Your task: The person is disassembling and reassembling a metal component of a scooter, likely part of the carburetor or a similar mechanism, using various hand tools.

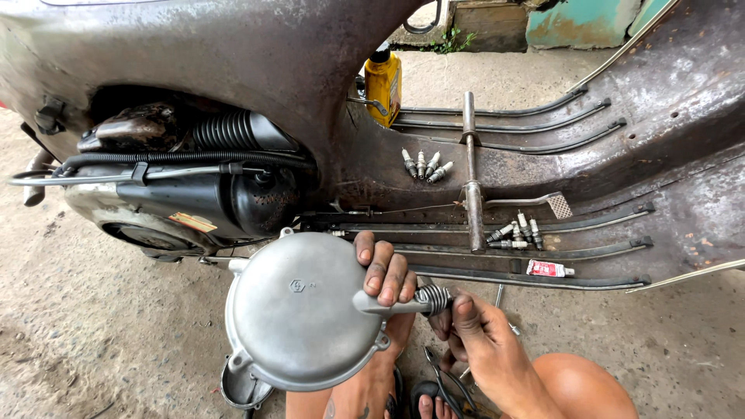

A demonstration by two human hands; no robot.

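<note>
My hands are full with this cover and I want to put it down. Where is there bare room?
Bare concrete ground lies left of the round grey metal cover, below the black engine. More lies right of the right hand, under the rusty floorboard. The floorboard is crowded: spark plugs, a long metal bar, a small red-and-white tube.

You are at a rough, open-air repair spot for scooters, more a yard workshop than a fitted garage. A rusty old scooter body (310,54) stands on bare concrete ground (93,334), its side panel off so the engine (194,186) shows. Its footboard (590,171) serves as your bench: spark plugs (423,164) lie there in small groups beside a T-shaped wrench (471,178), a small red-and-white tube (549,268) and a yellow oil bottle (383,81).
</note>
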